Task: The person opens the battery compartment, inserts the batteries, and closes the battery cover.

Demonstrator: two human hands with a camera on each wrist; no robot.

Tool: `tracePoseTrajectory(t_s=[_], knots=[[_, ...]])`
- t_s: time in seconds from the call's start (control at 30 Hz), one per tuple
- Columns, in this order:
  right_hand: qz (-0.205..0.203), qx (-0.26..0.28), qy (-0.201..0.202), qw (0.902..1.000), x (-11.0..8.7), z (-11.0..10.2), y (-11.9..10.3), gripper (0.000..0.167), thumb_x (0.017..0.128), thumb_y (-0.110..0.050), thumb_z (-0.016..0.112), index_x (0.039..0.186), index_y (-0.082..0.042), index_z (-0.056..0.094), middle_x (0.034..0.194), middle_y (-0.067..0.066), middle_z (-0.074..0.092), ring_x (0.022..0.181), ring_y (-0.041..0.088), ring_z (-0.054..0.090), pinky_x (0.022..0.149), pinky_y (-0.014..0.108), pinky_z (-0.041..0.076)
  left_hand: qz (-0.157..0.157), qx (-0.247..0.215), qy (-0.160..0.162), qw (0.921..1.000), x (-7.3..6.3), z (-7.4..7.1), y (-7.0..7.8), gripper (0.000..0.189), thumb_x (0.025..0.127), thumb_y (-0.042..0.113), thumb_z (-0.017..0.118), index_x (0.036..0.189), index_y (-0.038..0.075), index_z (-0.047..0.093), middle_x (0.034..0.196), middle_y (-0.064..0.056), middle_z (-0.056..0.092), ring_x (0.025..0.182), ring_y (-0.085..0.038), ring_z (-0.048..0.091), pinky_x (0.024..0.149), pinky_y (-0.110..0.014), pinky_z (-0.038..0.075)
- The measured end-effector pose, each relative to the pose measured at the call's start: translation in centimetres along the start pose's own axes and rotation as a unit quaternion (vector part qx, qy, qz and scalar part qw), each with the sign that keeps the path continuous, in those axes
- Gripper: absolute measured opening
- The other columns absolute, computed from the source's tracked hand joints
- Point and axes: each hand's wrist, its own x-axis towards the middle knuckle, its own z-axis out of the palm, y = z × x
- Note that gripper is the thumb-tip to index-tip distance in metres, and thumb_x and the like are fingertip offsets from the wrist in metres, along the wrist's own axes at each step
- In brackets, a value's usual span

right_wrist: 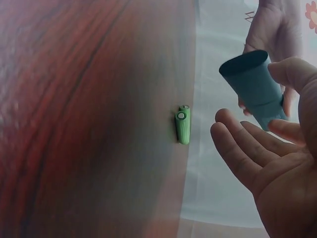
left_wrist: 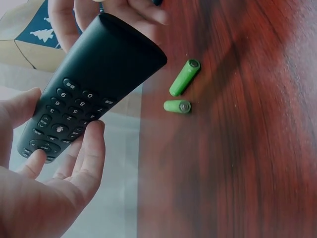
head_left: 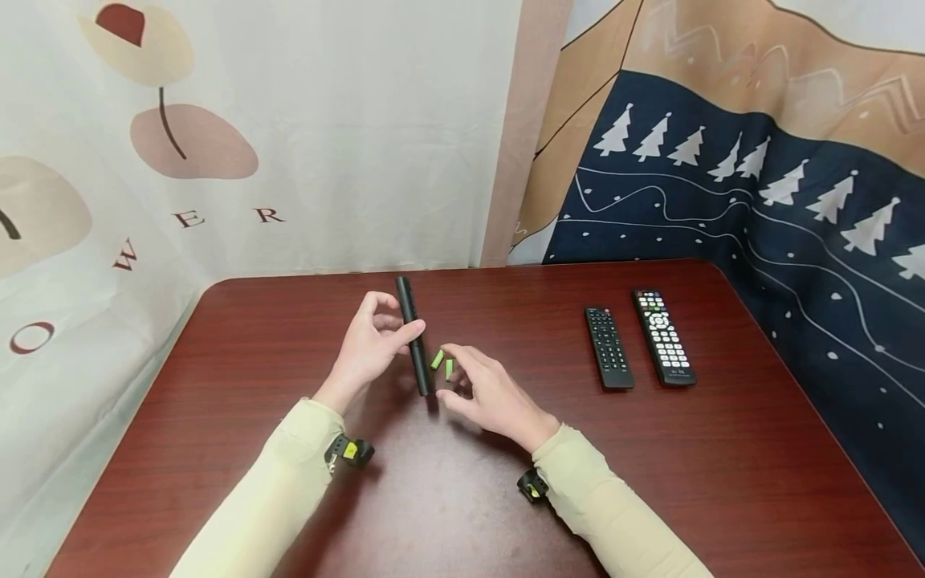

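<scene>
My left hand [head_left: 361,349] holds a black remote control [head_left: 420,369] above the table, its narrow side turned toward the head camera. In the left wrist view the number buttons show on the remote [left_wrist: 109,57], gripped between thumb and fingers. Two green batteries [left_wrist: 185,78] lie on the table beside it, close together. Near the remote's lower end is my right hand [head_left: 499,401], fingers loosely bent and apart, holding nothing. The right wrist view shows that hand [right_wrist: 277,173] with its thumb overlapping the remote's end [right_wrist: 255,89]; whether they touch I cannot tell.
On the right of the dark red wooden table [head_left: 470,514] lie a smaller black remote [head_left: 609,349] and a longer one with white buttons [head_left: 663,337]. A white printed curtain [head_left: 361,144] and a navy tree-patterned cloth [head_left: 686,201] hang behind the table.
</scene>
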Motion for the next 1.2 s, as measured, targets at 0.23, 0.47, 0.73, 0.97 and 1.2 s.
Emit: tracePoseTrajectory(t_s=[0.23, 0.47, 0.73, 0.97, 1.2], knots=[[0.009, -0.005, -0.005, 0.9999, -0.1, -0.6, 0.3, 0.051, 0.092, -0.006, 0.074, 0.138, 0.005, 0.054, 0.114, 0.019, 0.066, 0.090, 0.027, 0.070, 0.076, 0.039, 0.061, -0.018, 0.021, 0.006, 0.9996, -0.1, -0.6, 0.0, 0.047, 0.094, 0.024, 0.078, 0.122, 0.012, 0.043, 0.106, -0.019, 0.067, 0.073, -0.019, 0.071, 0.085, -0.053, 0.060], [0.029, -0.011, -0.009, 0.9995, -0.3, -1.3, 0.6, 0.053, 0.093, -0.009, 0.074, 0.139, 0.005, 0.053, 0.120, 0.020, 0.066, 0.091, 0.026, 0.071, 0.077, 0.041, 0.061, -0.018, 0.056, 0.011, 0.9982, 0.0, -1.5, -0.6, 0.053, 0.094, 0.025, 0.078, 0.127, 0.006, 0.042, 0.103, -0.019, 0.068, 0.073, -0.021, 0.071, 0.083, -0.052, 0.061], [0.043, -0.030, -0.006, 0.9986, -0.6, -1.8, 1.0, 0.052, 0.094, -0.010, 0.072, 0.141, 0.002, 0.054, 0.125, 0.020, 0.065, 0.093, 0.025, 0.072, 0.079, 0.040, 0.061, -0.016, 0.090, 0.015, 0.9957, -0.2, -2.7, -1.1, 0.051, 0.093, 0.026, 0.078, 0.126, 0.008, 0.044, 0.101, -0.018, 0.068, 0.079, -0.036, 0.073, 0.081, -0.049, 0.062], [0.057, -0.047, -0.004, 0.9973, -1.1, -2.6, 1.4, 0.053, 0.094, -0.012, 0.073, 0.141, 0.002, 0.054, 0.126, 0.020, 0.065, 0.095, 0.023, 0.072, 0.080, 0.039, 0.061, -0.015, 0.135, 0.021, 0.9906, -0.1, -3.8, -1.7, 0.052, 0.094, 0.030, 0.077, 0.128, 0.008, 0.045, 0.105, -0.021, 0.067, 0.080, -0.037, 0.073, 0.079, -0.047, 0.062], [0.058, -0.064, 0.000, 0.9963, -1.5, -3.5, 1.9, 0.053, 0.094, -0.012, 0.073, 0.141, 0.002, 0.054, 0.120, 0.019, 0.066, 0.094, 0.023, 0.072, 0.081, 0.037, 0.061, -0.004, 0.183, 0.033, 0.9825, -0.1, -4.5, -2.3, 0.053, 0.093, 0.032, 0.078, 0.128, 0.008, 0.047, 0.104, -0.021, 0.069, 0.077, -0.031, 0.073, 0.068, -0.028, 0.058]])
